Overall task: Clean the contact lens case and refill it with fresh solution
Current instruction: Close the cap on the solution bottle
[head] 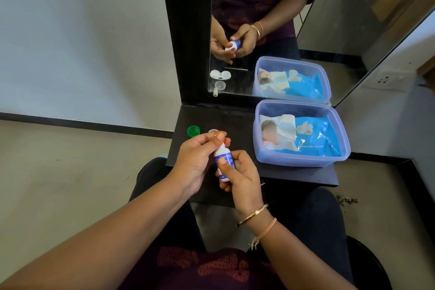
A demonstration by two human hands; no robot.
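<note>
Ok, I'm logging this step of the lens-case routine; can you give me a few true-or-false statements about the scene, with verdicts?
1. The right hand grips the solution bottle by its body. True.
2. The left hand rests flat on the shelf. False: it pinches the bottle's top.
3. The green cap lies on the black shelf. True.
4. The wet wipes pack lies beside the plastic container. False: it lies inside it.
</note>
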